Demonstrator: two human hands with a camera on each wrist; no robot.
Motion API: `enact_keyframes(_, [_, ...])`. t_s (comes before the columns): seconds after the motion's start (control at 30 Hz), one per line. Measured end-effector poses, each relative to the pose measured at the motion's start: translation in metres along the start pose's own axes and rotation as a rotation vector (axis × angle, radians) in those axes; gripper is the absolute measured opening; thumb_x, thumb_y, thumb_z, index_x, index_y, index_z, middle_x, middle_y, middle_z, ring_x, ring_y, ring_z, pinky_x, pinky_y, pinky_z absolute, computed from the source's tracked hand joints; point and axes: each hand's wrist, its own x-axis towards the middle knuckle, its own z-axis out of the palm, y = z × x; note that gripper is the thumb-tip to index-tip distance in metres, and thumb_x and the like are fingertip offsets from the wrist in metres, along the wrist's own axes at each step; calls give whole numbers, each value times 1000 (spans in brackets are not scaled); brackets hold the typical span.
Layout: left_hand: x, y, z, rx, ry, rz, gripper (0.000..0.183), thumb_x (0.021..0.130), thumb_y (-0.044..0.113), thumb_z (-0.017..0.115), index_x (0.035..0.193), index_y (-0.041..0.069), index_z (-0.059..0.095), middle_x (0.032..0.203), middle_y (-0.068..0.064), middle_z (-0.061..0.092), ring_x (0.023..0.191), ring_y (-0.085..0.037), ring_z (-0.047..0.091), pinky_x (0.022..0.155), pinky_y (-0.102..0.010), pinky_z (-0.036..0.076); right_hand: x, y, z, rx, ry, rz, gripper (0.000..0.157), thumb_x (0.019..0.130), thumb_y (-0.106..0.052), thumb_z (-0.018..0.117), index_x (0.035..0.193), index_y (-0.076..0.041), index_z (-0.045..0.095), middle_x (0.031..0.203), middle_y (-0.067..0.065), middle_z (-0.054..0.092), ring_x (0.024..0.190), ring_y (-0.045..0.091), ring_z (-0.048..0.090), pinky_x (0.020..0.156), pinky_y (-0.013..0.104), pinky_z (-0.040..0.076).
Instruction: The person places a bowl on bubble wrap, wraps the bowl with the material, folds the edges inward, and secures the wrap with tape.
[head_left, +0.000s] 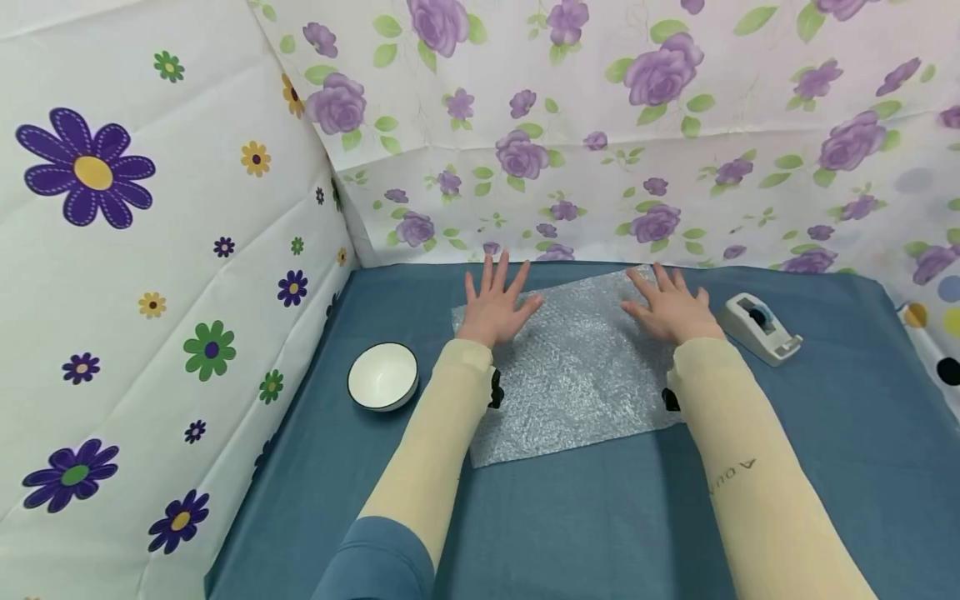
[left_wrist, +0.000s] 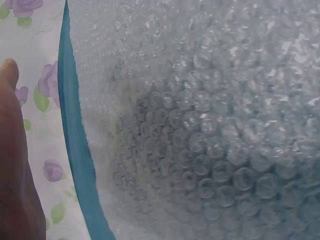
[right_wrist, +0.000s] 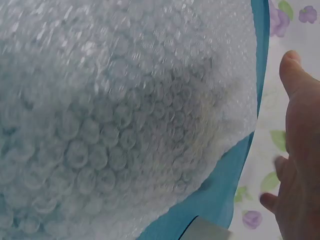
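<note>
A sheet of clear bubble wrap (head_left: 577,367) lies spread out and slightly askew on the blue cloth. Over its far left corner, my left hand (head_left: 495,304) is held with fingers spread and straight. My right hand (head_left: 667,304) is at the far right corner, fingers likewise spread, with nothing in its grasp. The left wrist view shows the bubble wrap (left_wrist: 200,125) close up, with part of the left hand (left_wrist: 17,160) at the left edge. In the right wrist view the right hand (right_wrist: 302,135) appears beside the bubble wrap (right_wrist: 115,125).
A white bowl with a dark rim (head_left: 383,377) stands left of the left forearm. A white tape dispenser (head_left: 759,327) sits just right of the right hand. Flowered curtains (head_left: 570,167) hang along the back and left of the blue-covered table (head_left: 570,517).
</note>
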Motion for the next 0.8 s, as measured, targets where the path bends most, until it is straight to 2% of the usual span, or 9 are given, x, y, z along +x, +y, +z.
enact_keyframes(0.13, [-5,0,7,-13,-31,5,78,108,75,22,171,40,-7,180,-3,-14,164,-32,-16,127,-67,-3,0,9,2,21,-41,-22,84,110,-55,54,174,-19,13,175,30,-3,157,59,-3,115,83,3])
enact_keyframes(0.23, [-11,6,11,-57,-70,46,79,108,74,25,172,37,-4,180,-7,-6,165,-34,-11,127,-69,4,-1,13,4,34,-68,-71,94,103,-51,69,173,-14,19,174,32,2,157,60,-2,116,83,4])
enact_keyframes(0.4, [-29,22,15,-194,-139,165,81,109,71,31,174,32,-2,180,-11,-2,164,-35,-9,125,-72,1,-8,10,10,37,-107,-180,114,86,-56,87,172,-13,25,174,32,6,157,61,-2,116,83,6])
enact_keyframes(0.6, [-59,28,15,-249,-196,253,87,109,67,43,174,32,-2,180,-11,-4,164,-36,-10,124,-74,4,-17,6,14,9,-143,-204,132,69,-57,98,172,-18,25,176,28,2,157,60,-11,116,83,0])
enact_keyframes(0.7, [-71,26,14,-259,-242,269,90,108,65,49,173,33,-4,180,-10,-8,164,-37,-12,124,-74,2,-21,13,16,34,-166,-220,138,65,-52,101,173,-18,22,176,28,-1,156,60,-12,115,84,0])
enact_keyframes(0.8, [-80,21,17,-259,-293,269,94,107,62,55,173,34,-5,180,-9,-11,163,-36,-15,124,-75,1,-24,23,22,86,-215,-223,140,65,-49,101,174,-21,18,175,29,-5,155,62,-14,112,86,-1])
